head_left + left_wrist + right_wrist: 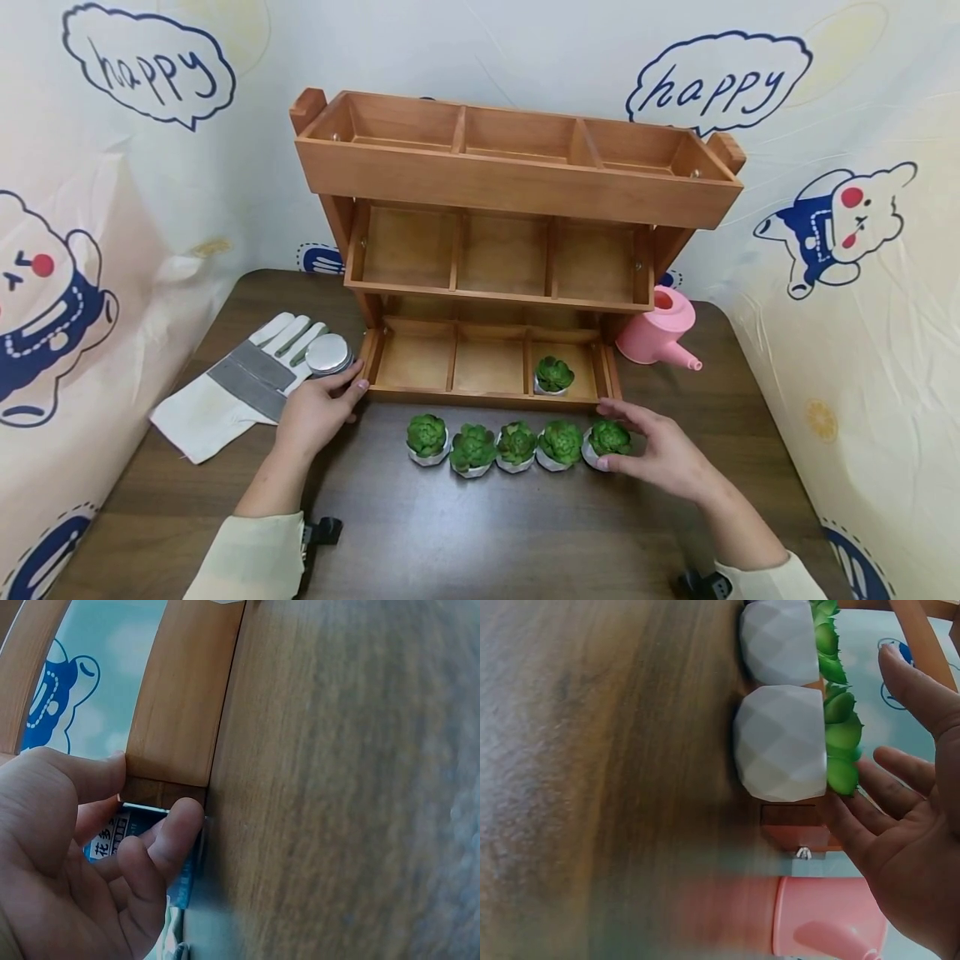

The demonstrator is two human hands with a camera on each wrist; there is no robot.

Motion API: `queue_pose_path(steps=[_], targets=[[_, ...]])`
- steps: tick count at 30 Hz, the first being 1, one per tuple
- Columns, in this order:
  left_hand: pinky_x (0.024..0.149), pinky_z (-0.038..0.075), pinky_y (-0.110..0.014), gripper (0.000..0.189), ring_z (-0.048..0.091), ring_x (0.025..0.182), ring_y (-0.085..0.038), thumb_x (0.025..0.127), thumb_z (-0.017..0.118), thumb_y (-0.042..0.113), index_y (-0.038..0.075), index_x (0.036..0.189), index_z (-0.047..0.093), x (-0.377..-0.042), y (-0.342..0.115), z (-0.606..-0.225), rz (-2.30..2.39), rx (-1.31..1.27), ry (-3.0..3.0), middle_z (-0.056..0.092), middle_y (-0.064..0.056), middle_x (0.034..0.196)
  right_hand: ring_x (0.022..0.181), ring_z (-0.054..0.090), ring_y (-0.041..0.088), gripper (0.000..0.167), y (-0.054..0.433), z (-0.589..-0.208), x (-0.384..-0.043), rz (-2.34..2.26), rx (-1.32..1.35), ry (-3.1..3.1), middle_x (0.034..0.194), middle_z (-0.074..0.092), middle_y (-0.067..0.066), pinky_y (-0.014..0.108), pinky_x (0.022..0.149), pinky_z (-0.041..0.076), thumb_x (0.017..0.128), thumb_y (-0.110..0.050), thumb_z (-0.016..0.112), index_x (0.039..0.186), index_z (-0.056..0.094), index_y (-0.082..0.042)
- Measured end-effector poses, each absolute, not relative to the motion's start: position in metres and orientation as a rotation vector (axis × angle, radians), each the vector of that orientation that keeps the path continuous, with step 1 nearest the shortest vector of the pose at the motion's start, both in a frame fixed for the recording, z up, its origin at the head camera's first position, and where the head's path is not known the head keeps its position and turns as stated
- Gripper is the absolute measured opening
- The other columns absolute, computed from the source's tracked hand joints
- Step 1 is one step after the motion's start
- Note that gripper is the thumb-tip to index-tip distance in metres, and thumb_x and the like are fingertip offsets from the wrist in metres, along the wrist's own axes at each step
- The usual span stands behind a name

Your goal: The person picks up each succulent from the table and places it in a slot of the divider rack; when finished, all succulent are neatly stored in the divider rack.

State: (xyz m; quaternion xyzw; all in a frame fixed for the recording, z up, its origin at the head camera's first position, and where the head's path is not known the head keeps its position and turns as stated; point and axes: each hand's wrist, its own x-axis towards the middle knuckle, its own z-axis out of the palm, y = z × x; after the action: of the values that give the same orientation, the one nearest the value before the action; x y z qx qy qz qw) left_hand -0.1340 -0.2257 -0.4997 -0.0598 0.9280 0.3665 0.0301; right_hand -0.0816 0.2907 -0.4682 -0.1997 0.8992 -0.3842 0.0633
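Observation:
A three-tier wooden shelf [517,187] with divided trays stands at the back. My left hand [321,410] grips the front left corner of its bottom tray, thumb and fingers at the wood [169,697]. One potted succulent [553,375] sits in the bottom tray's right compartment. Several more stand in a row before the shelf, such as this potted succulent [474,450] in a white faceted pot. Around the row's rightmost potted succulent [609,437], my right hand [660,450] is spread, fingers behind and thumb in front. The right wrist view shows its white pot [780,742] beside the extended fingers.
A pink watering can [658,329] stands right of the shelf. To the left lie white-and-grey gloves [240,383], with a silver-lidded tin [328,354] by my left hand. A printed cloth [480,50] hangs behind and at both sides.

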Motion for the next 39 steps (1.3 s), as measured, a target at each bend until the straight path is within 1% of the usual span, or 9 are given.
queue_pose_path(steps=[2, 5, 8, 11, 15, 23, 28, 32, 39], targets=[[0.077, 0.048, -0.047, 0.055, 0.072, 0.062, -0.016, 0.101, 0.061, 0.054, 0.025, 0.147, 0.061, -0.134, -0.226, -0.500, 1.134, -0.183, 2.864, 0.071, 0.002, 0.063, 0.126, 0.062, 0.023, 0.083, 0.292, -0.470, -0.081, -1.118, -0.597, 2.721, 0.138, 0.066, 0.006, 0.052, 0.101, 0.050, 0.079, -0.042, 0.091, 0.148, 0.055, -0.012], [0.077, 0.048, -0.047, 0.055, 0.072, 0.062, -0.016, 0.101, 0.061, 0.054, 0.024, 0.147, 0.061, -0.134, -0.227, -0.502, 1.137, -0.181, 2.866, 0.071, 0.003, 0.063, 0.128, 0.060, 0.022, 0.087, 0.293, -0.473, -0.080, -1.077, -0.599, 2.721, 0.140, 0.065, 0.004, 0.052, 0.100, 0.050, 0.078, -0.048, 0.090, 0.150, 0.054, -0.015], [0.077, 0.047, -0.046, 0.054, 0.071, 0.062, -0.015, 0.101, 0.061, 0.054, 0.025, 0.147, 0.061, -0.134, -0.227, -0.503, 1.127, -0.189, 2.867, 0.071, 0.003, 0.062, 0.129, 0.059, 0.023, 0.090, 0.294, -0.475, -0.080, -1.057, -0.594, 2.717, 0.141, 0.064, 0.001, 0.052, 0.101, 0.050, 0.077, -0.050, 0.090, 0.151, 0.053, -0.016], [0.077, 0.047, -0.045, 0.053, 0.071, 0.062, -0.015, 0.101, 0.062, 0.053, 0.026, 0.147, 0.061, -0.134, -0.228, -0.505, 1.119, -0.200, 2.865, 0.071, 0.004, 0.062, 0.130, 0.059, 0.023, 0.091, 0.294, -0.477, -0.080, -1.039, -0.588, 2.717, 0.142, 0.063, 0.001, 0.052, 0.101, 0.050, 0.076, -0.045, 0.093, 0.151, 0.052, -0.016], [0.076, 0.046, -0.044, 0.054, 0.071, 0.062, -0.015, 0.102, 0.061, 0.054, 0.027, 0.148, 0.060, -0.134, -0.229, -0.505, 1.120, -0.218, 2.853, 0.071, 0.003, 0.063, 0.129, 0.059, 0.024, 0.090, 0.295, -0.479, -0.080, -1.006, -0.588, 2.732, 0.143, 0.063, 0.004, 0.051, 0.102, 0.049, 0.074, -0.033, 0.096, 0.151, 0.052, -0.014], [0.075, 0.046, -0.043, 0.054, 0.071, 0.063, -0.015, 0.102, 0.062, 0.053, 0.026, 0.148, 0.060, -0.133, -0.228, -0.502, 1.135, -0.235, 2.840, 0.072, 0.002, 0.065, 0.122, 0.063, 0.025, 0.081, 0.296, -0.484, -0.080, -0.914, -0.554, 2.763, 0.139, 0.064, 0.009, 0.052, 0.099, 0.051, 0.078, -0.029, 0.094, 0.147, 0.056, -0.010], [0.074, 0.046, -0.043, 0.055, 0.071, 0.063, -0.015, 0.101, 0.061, 0.055, 0.026, 0.148, 0.059, -0.133, -0.228, -0.501, 1.136, -0.233, 2.834, 0.072, 0.003, 0.066, 0.115, 0.065, 0.019, 0.073, 0.298, -0.484, -0.081, -0.906, -0.499, 2.739, 0.132, 0.067, 0.004, 0.049, 0.097, 0.052, 0.079, -0.028, 0.093, 0.142, 0.059, -0.013], [0.077, 0.048, -0.046, 0.053, 0.072, 0.063, -0.016, 0.102, 0.062, 0.051, 0.025, 0.148, 0.060, -0.134, -0.227, -0.501, 1.139, -0.225, 2.839, 0.072, 0.002, 0.066, 0.109, 0.066, 0.017, 0.066, 0.299, -0.483, -0.082, -0.907, -0.500, 2.733, 0.125, 0.068, 0.000, 0.047, 0.094, 0.054, 0.080, -0.030, 0.092, 0.137, 0.061, -0.016], [0.078, 0.049, -0.048, 0.053, 0.072, 0.062, -0.015, 0.102, 0.063, 0.048, 0.023, 0.148, 0.059, -0.134, -0.225, -0.501, 1.130, -0.212, 2.843, 0.073, 0.000, 0.070, 0.104, 0.066, 0.013, 0.063, 0.300, -0.480, -0.081, -0.895, -0.501, 2.745, 0.120, 0.068, -0.004, 0.044, 0.091, 0.055, 0.081, -0.031, 0.091, 0.135, 0.062, -0.020]])
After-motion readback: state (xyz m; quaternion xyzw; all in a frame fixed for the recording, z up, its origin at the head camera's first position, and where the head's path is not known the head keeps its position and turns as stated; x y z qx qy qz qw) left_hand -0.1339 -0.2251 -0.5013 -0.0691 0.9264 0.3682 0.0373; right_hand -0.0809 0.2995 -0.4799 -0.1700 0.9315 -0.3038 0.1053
